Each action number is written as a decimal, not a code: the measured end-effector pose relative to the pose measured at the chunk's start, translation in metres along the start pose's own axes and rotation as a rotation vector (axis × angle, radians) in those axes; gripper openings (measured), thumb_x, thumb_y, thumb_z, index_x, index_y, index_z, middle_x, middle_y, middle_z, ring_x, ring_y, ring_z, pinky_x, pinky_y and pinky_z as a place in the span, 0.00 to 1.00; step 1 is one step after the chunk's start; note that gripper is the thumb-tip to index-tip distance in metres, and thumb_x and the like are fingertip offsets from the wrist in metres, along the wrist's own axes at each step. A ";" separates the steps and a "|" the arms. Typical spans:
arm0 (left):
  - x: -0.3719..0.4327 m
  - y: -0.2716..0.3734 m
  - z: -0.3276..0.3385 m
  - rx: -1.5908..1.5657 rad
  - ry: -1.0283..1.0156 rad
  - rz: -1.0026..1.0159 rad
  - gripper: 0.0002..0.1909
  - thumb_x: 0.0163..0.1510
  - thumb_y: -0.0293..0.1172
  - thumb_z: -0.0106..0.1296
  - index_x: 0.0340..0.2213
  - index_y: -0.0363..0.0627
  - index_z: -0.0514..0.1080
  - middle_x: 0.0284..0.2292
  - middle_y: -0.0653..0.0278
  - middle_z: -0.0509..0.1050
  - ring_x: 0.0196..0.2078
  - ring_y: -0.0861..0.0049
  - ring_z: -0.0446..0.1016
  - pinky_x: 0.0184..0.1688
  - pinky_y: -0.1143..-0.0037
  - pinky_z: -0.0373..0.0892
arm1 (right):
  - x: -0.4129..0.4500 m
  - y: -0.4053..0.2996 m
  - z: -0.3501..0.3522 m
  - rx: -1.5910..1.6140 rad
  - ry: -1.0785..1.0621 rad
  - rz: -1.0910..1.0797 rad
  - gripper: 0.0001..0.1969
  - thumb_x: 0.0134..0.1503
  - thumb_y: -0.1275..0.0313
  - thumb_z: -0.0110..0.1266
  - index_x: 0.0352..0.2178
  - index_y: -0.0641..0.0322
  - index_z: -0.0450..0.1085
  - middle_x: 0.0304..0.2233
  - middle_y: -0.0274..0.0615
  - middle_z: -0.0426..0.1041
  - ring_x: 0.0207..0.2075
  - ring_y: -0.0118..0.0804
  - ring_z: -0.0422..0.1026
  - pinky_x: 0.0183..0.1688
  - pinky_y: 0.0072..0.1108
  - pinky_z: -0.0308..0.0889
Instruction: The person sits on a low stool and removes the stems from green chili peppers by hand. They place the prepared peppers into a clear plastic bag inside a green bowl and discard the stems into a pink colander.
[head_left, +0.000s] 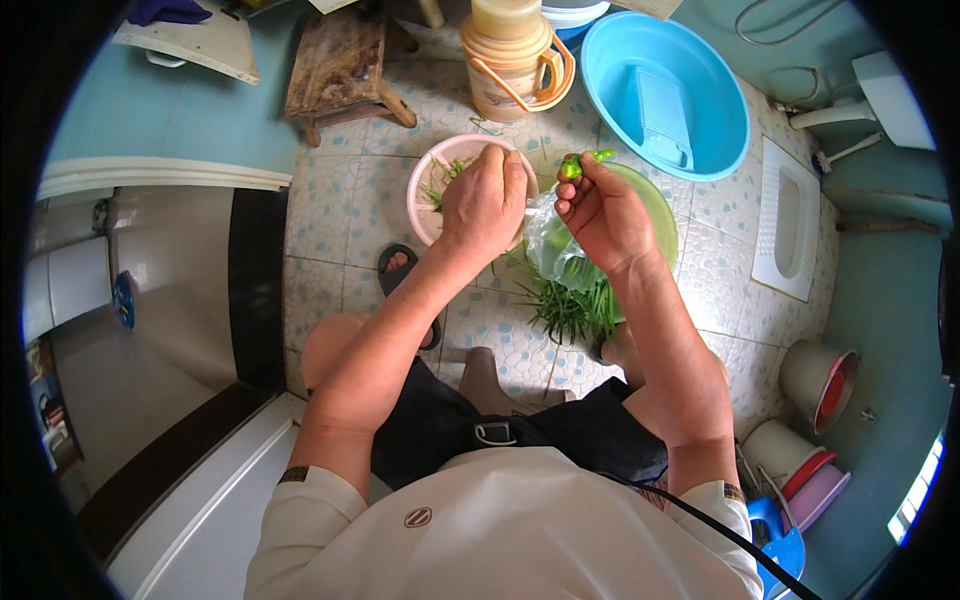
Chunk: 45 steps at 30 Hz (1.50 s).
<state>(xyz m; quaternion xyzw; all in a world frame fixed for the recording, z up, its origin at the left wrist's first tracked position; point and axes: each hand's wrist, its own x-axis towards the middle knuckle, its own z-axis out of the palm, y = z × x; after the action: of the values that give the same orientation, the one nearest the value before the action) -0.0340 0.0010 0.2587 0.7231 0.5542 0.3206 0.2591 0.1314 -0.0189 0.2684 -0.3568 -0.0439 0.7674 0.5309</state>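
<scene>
My right hand (604, 210) holds a green pepper (581, 163) between thumb and fingers, above a light green basin (660, 202). My left hand (487, 196) is curled with its back up over a pink plastic basket (417, 196); whether anything is in its fingers is hidden. Cut green pieces (436, 193) lie in the basket. A clear plastic bag (553, 244) with something green inside rests at the basin's near left side, below my right hand. Long green leafy stalks (571, 304) hang out beside the bag toward me.
A peach thermos jug (504, 67) and a blue tub (705, 90) with a washboard stand beyond the basket and basin. A wooden stool (337, 60) is at the upper left. A squat toilet (787, 217) is set in the tiled floor at right, with buckets (806, 379) along the wall.
</scene>
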 end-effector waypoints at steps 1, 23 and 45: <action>0.001 -0.004 -0.002 0.060 0.008 -0.020 0.12 0.58 0.34 0.42 0.26 0.38 0.65 0.20 0.46 0.71 0.25 0.50 0.72 0.27 0.59 0.67 | 0.001 0.001 -0.001 -0.009 0.022 0.004 0.10 0.62 0.67 0.45 0.31 0.64 0.66 0.26 0.37 0.69 0.26 0.29 0.68 0.31 0.20 0.68; -0.001 -0.060 -0.041 0.223 -0.111 -0.052 0.08 0.54 0.27 0.47 0.28 0.34 0.71 0.26 0.44 0.73 0.31 0.49 0.74 0.32 0.61 0.69 | 0.030 0.043 0.011 -0.379 0.085 0.083 0.09 0.60 0.69 0.50 0.36 0.65 0.66 0.28 0.36 0.72 0.26 0.29 0.72 0.28 0.20 0.70; -0.054 0.040 0.087 -0.154 -0.615 0.128 0.08 0.53 0.26 0.47 0.31 0.35 0.74 0.25 0.46 0.74 0.28 0.52 0.74 0.32 0.63 0.69 | -0.053 -0.031 -0.120 -0.591 0.400 -0.026 0.13 0.57 0.64 0.51 0.37 0.64 0.68 0.30 0.38 0.73 0.24 0.28 0.71 0.24 0.19 0.64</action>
<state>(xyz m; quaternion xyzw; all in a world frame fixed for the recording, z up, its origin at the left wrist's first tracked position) 0.0471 -0.0635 0.2210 0.7979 0.3775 0.1438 0.4474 0.2368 -0.0878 0.2203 -0.6375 -0.1636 0.6297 0.4127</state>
